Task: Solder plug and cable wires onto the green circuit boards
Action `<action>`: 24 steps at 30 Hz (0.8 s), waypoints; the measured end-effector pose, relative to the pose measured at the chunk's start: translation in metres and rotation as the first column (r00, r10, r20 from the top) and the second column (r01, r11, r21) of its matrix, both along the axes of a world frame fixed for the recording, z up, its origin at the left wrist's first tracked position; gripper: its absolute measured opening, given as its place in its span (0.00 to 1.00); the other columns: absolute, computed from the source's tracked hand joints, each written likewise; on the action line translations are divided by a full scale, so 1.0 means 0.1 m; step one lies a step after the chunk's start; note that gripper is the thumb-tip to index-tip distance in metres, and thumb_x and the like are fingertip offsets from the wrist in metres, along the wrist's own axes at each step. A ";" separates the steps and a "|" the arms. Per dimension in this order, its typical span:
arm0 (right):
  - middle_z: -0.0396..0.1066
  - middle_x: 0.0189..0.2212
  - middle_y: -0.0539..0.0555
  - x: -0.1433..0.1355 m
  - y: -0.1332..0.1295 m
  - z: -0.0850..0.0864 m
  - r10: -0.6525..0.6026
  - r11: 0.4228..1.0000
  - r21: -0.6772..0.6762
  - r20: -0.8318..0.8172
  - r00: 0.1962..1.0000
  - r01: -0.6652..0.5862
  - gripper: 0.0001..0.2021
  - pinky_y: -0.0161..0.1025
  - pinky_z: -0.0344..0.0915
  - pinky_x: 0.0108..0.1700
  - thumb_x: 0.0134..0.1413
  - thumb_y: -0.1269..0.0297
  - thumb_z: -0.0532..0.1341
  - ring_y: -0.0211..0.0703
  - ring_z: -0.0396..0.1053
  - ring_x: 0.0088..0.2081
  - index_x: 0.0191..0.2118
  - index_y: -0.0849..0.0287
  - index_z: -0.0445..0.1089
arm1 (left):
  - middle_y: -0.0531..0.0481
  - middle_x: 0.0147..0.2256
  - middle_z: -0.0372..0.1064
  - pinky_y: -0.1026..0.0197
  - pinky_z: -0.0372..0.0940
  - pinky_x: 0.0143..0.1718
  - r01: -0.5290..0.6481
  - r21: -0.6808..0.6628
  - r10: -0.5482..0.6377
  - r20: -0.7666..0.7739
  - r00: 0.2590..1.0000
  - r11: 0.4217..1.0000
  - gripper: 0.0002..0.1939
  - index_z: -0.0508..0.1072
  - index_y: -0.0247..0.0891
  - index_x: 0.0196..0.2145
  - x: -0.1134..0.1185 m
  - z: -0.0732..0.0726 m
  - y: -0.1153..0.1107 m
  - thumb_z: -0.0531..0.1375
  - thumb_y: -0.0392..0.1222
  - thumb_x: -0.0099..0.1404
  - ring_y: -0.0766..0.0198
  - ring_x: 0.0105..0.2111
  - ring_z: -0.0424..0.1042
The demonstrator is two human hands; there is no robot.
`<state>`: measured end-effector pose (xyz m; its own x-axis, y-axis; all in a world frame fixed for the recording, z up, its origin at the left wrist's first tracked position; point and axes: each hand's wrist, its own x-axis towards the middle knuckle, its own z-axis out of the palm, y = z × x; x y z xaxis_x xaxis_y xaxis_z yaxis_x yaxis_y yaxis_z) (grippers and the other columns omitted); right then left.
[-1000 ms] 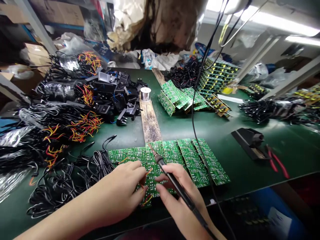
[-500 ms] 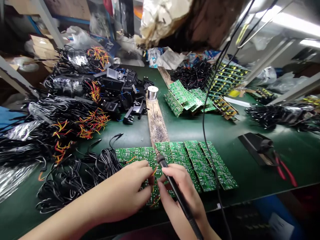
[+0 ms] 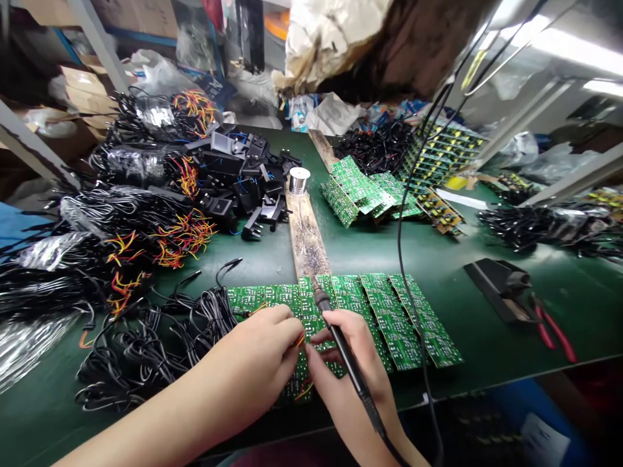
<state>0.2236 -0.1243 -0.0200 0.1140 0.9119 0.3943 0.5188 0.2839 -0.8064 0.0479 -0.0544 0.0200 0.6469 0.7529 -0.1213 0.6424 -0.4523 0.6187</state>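
Note:
My left hand point(image 3: 270, 347) is closed over the green circuit boards point(image 3: 346, 295), its thumb and forefinger pinching thin red-and-yellow wires point(image 3: 300, 339). In my right hand point(image 3: 357, 370) lies a black-handled soldering iron point(image 3: 346, 353), its tip pointing up and away from me over the boards' far edge. The right thumb and fingertips are close to the pinched wires; whether they touch them I cannot tell. Several boards lie side by side, overlapping towards the right. Black coiled cables point(image 3: 141, 357) lie by my left forearm.
A solder spool point(image 3: 298, 181) stands on a stained wooden strip point(image 3: 309, 240). Bundled cables point(image 3: 121, 214) and black plug adapters point(image 3: 243, 168) fill the left. More boards point(image 3: 360, 188) are stacked beyond. At right are a black holder point(image 3: 496, 288) and red-handled pliers point(image 3: 552, 327). A hanging cord point(image 3: 400, 240) crosses the view.
The soldering iron's tip has shifted slightly right, away from the wooden strip. My left fingers have drawn closer together on the wires, and the left hand has turned a little.

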 end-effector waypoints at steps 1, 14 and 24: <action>0.67 0.51 0.54 0.00 0.01 0.00 -0.006 1.000 0.001 0.004 1.000 0.006 0.22 0.38 0.81 0.44 0.64 0.77 0.62 0.39 0.77 0.42 0.60 0.51 0.66 | 0.50 0.41 0.70 0.54 0.65 0.47 -0.006 0.014 0.006 -0.003 1.000 1.000 0.10 0.72 0.41 0.37 0.00 -0.01 0.00 0.52 0.36 0.74 0.59 0.42 0.69; 0.68 0.53 0.55 -0.03 0.01 0.00 0.018 1.000 0.012 0.020 1.000 -0.018 0.22 0.40 0.81 0.45 0.66 0.76 0.62 0.40 0.77 0.43 0.61 0.49 0.66 | 0.51 0.39 0.79 0.54 0.65 0.40 -0.068 -0.008 0.065 -0.169 0.983 0.998 0.13 0.77 0.44 0.41 -0.01 0.08 0.00 0.52 0.43 0.76 0.54 0.40 0.79; 0.73 0.51 0.54 0.09 0.09 0.07 0.037 0.997 -0.067 -0.011 0.999 -0.037 0.19 0.37 0.82 0.37 0.68 0.74 0.62 0.43 0.81 0.42 0.59 0.48 0.66 | 0.54 0.41 0.81 0.57 0.70 0.44 -0.008 -0.123 0.005 -0.029 1.000 0.992 0.14 0.81 0.47 0.44 -0.09 0.11 0.08 0.54 0.44 0.77 0.59 0.42 0.78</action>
<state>0.2329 -0.1155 -0.0128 0.0832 0.9400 0.3308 0.5013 0.2474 -0.8291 0.0386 -0.0467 0.0308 0.6371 0.7352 -0.2315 0.6630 -0.3697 0.6509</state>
